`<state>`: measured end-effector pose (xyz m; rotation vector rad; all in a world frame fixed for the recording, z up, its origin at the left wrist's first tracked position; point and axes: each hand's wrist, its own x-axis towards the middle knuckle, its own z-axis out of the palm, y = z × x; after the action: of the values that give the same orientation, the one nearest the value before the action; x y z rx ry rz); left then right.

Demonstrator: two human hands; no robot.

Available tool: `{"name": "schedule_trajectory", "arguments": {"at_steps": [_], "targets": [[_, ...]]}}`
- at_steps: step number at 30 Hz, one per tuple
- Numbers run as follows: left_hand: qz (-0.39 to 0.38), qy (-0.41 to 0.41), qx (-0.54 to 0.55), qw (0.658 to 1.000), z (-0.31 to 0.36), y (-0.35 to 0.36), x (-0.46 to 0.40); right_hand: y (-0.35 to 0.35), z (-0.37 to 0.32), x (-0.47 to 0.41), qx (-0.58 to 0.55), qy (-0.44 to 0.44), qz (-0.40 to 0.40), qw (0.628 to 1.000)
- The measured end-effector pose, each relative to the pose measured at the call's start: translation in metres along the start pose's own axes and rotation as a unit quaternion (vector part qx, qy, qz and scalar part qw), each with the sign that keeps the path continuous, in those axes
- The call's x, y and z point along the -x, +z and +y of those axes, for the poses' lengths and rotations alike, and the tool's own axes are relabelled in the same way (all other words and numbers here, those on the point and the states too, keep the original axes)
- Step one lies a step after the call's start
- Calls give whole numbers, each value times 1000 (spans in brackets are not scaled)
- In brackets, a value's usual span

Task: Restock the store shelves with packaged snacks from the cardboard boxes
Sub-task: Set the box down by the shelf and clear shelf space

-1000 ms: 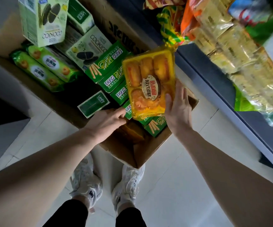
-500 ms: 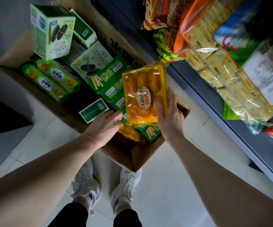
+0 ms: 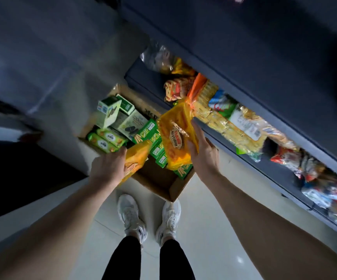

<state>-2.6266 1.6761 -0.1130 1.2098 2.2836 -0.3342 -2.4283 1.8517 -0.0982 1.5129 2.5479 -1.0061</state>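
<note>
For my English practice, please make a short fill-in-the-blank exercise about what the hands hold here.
1. Each hand holds one ____ pack: the right hand the larger pack, the left hand the smaller pack.
2. The green boxes lie in a cardboard ____.
3. The person wears white ____.

Missing words: yellow; box; shoes

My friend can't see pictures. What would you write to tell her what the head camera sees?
Seen from above, a person's right hand and left hand each hold a yellow snack pack over an open cardboard box of green snack boxes. A shelf of snacks runs along the right.
</note>
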Motion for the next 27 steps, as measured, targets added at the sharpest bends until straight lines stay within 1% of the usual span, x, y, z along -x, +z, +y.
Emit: {"name": "schedule_trajectory", "arguments": {"at_steps": [1, 3, 4, 7, 11, 13, 15, 17, 20, 22, 24, 27], "targets": [[-5, -28, 34, 999, -5, -18, 12, -18, -15, 6, 12, -12, -9, 1000], [12, -69, 112, 991, -12, -53, 35, -53, -44, 18, 33, -37, -20, 999], [25, -72, 138, 987, -15, -70, 48, -71, -58, 26, 41, -53, -20, 998], [55, -47, 181, 981, -19, -128, 79, -124, -97, 43, 65, -87, -10, 994], [82, -31, 196, 977, -20, -208, 112, -188, -142, 61, 94, -94, -10, 991], [100, -8, 190, 977, -22, -244, 126, -215, -159, 68, 103, -105, -2, 989], [119, 9, 175, 977, -23, -281, 140, -242, -175, 77, 107, -139, 28, 984], [142, 5, 165, 976, -22, -320, 156, -269, -189, 86, 94, -178, 74, 977], [185, -2, 199, 962, -20, -374, 179, -311, -211, 101, 87, -213, 136, 964], [214, 10, 211, 954, -18, -410, 192, -341, -228, 113, 85, -229, 167, 955], [252, 24, 201, 946, -16, -450, 204, -373, -244, 121, 75, -250, 190, 947], [313, 42, 189, 930, -11, -515, 224, -428, -271, 132, 72, -277, 189, 939]]}}
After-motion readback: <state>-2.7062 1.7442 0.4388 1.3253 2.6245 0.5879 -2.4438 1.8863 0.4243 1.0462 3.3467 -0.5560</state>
